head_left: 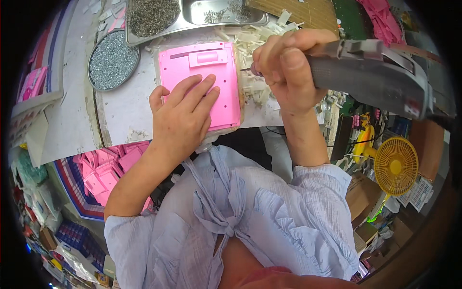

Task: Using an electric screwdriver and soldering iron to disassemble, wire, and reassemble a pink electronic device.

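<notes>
A pink plastic casing (227, 96) lies on the table in front of me, with several small holes and a raised tab near its far end. My left hand (180, 123) rests on the casing, fingers stretched out across its surface. My right hand (293, 72) is closed around the front of a dark electric screwdriver (370, 74), held sideways with its body reaching out to the right. Its thin tip points left, close to the casing's right edge; whether the two touch I cannot tell.
At the left stands a round dish of small screws (113, 62). Behind the casing is a metal tray (192, 28) with small springs. White plastic pieces (260, 36) are heaped at the right. Pink parts (103, 176) fill a basket below left; a yellow fan (395, 166) stands right.
</notes>
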Demonstrator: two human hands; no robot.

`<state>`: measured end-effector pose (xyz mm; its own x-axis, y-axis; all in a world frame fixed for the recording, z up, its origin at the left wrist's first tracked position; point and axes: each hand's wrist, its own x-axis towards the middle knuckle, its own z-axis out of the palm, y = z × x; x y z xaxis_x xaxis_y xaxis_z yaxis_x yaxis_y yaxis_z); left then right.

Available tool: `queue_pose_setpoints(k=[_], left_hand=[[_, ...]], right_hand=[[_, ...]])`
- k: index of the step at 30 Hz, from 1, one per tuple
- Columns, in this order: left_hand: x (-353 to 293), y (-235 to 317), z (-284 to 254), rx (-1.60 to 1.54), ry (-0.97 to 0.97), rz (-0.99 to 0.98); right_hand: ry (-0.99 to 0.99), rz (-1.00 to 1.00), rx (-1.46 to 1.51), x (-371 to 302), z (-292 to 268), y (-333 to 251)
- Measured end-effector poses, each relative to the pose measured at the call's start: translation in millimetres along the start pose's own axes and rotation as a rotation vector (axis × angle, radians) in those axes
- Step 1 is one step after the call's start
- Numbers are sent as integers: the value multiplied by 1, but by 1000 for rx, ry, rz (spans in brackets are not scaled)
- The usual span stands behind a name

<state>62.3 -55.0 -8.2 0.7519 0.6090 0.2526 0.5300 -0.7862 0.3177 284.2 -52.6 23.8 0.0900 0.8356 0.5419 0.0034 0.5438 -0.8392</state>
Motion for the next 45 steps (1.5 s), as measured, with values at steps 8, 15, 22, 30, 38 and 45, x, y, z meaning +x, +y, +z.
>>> queue_pose_setpoints(k=[8, 15, 22, 30, 38, 45], left_hand=[[3, 0, 2, -12, 12, -11], [10, -4, 5, -57, 5, 32], [74, -49, 17, 22, 71, 34], [-208, -66, -53, -553, 938, -881], [-668, -178, 24, 434, 502, -2104], [-363, -187, 29, 394, 824, -1226]], right_hand=[[-6, 80, 41, -15, -1, -5], [-22, 138, 43, -44, -3, -19], [68, 46, 275, -2, -24, -67], [-122, 130, 391, 10, -76, -89], [271, 206, 12, 34, -12, -50], [274, 38, -306, -53, -40, -90]])
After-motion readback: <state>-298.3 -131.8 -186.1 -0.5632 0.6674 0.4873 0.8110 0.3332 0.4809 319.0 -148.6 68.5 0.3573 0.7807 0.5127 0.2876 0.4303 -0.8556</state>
